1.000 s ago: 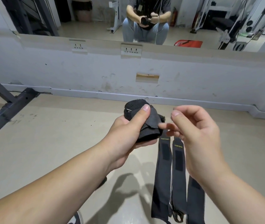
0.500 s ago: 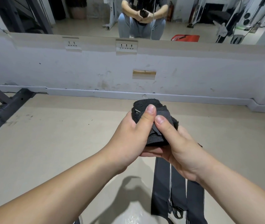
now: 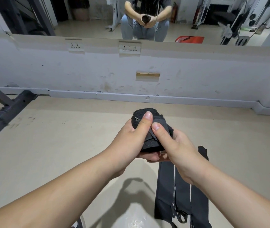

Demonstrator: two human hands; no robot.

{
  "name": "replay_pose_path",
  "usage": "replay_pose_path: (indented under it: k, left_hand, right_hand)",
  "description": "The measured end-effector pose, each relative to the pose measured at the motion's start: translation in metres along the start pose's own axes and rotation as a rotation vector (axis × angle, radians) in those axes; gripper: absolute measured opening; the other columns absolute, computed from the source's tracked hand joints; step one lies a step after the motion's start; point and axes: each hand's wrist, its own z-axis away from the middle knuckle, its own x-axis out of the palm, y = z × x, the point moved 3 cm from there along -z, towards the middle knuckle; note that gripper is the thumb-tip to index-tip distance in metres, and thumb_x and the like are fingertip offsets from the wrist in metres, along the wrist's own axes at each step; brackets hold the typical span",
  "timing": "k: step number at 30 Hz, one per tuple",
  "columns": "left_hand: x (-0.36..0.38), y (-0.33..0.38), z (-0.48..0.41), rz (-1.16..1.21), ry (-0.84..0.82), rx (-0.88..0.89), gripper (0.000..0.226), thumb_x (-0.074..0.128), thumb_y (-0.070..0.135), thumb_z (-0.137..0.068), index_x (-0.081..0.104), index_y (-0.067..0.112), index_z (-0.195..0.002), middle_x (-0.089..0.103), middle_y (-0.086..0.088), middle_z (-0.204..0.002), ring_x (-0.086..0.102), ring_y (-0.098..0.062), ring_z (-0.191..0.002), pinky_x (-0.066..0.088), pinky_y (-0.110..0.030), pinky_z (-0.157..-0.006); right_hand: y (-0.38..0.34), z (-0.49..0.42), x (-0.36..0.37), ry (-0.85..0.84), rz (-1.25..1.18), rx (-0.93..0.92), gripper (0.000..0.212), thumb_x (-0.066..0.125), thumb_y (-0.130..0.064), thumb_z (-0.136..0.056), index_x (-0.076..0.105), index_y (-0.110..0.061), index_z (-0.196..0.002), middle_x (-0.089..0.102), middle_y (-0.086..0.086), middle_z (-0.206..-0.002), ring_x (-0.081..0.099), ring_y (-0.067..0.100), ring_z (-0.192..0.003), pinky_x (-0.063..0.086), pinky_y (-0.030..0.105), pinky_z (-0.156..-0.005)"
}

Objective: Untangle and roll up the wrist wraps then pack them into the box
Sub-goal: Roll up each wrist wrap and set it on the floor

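Now, left hand (image 3: 129,142) and right hand (image 3: 180,150) around wrist wrap (image 3: 149,144).

I see the right hand (image 3: 180,145), clear of the roll a second ago, now gripping the rolled wrist wrap (image 3: 152,143) opposite the left hand (image 3: 131,140), its thumb beside the left thumb.

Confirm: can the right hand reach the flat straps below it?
Probably yes, but not freely: nothing lies between the right hand and the flat straps beneath its wrist, yet its fingers grip the rolled wrap with the left hand.
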Motion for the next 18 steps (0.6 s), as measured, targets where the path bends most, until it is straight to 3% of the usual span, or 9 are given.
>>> replay_pose_path:
  k: [2,4,9,13,16,18]
  left_hand:
    - [-0.004,-0.003,-0.001,0.103,0.006,-0.104,0.053,0.052,0.061,-0.103,0.065,0.018,-0.13,0.079,-0.009,-0.115,0.079,-0.028,-0.096,0.065,-0.049,-0.086]
    - [-0.005,-0.003,0.001,0.171,-0.021,-0.177,0.052,0.052,0.06,-0.103,0.066,0.019,-0.132,0.079,-0.007,-0.119,0.078,-0.027,-0.105,0.065,-0.044,-0.084]
    - [-0.006,-0.003,0.002,0.231,-0.037,-0.228,0.054,0.036,0.059,-0.108,0.073,0.023,-0.126,0.08,-0.005,-0.115,0.079,-0.022,-0.102,0.064,-0.035,-0.074]
    - [-0.009,-0.008,-0.003,0.193,-0.01,-0.235,0.052,0.036,0.063,-0.107,0.072,0.03,-0.126,0.08,-0.003,-0.117,0.077,-0.023,-0.109,0.06,-0.046,-0.096]
    - [-0.01,-0.012,-0.006,0.19,-0.004,-0.238,0.053,0.045,0.064,-0.104,0.066,0.027,-0.134,0.077,-0.005,-0.123,0.076,-0.026,-0.111,0.06,-0.049,-0.098]
    - [-0.011,-0.015,-0.008,0.203,0.011,-0.236,0.055,0.05,0.064,-0.102,0.062,0.025,-0.139,0.076,-0.006,-0.127,0.076,-0.025,-0.112,0.062,-0.048,-0.096]
  right_hand:
    - [0.004,-0.003,-0.004,0.065,-0.026,0.011,0.045,0.066,-0.046,-0.092,0.066,-0.017,-0.126,0.08,0.002,-0.104,0.077,0.02,-0.093,0.063,0.043,-0.076]
    - [0.007,-0.004,-0.006,0.101,-0.023,0.021,0.035,0.065,-0.037,-0.099,0.066,-0.021,-0.13,0.08,0.0,-0.109,0.077,0.02,-0.104,0.065,0.049,-0.081]
    - [0.008,-0.004,-0.01,0.144,0.009,0.042,0.024,0.058,-0.036,-0.105,0.071,-0.025,-0.123,0.079,-0.004,-0.108,0.076,0.011,-0.096,0.064,0.037,-0.072]
    - [0.008,-0.006,-0.012,0.147,0.03,0.051,0.025,0.059,-0.038,-0.104,0.073,-0.027,-0.122,0.079,-0.003,-0.11,0.075,0.019,-0.1,0.066,0.048,-0.082]
    - [0.007,-0.007,-0.014,0.203,0.042,0.013,0.022,0.067,-0.034,-0.1,0.075,-0.027,-0.118,0.079,-0.001,-0.109,0.075,0.02,-0.101,0.064,0.05,-0.089]
    - [0.004,-0.008,-0.019,0.277,0.045,-0.034,0.018,0.075,-0.03,-0.094,0.078,-0.025,-0.111,0.08,-0.002,-0.105,0.075,0.02,-0.099,0.064,0.042,-0.086]
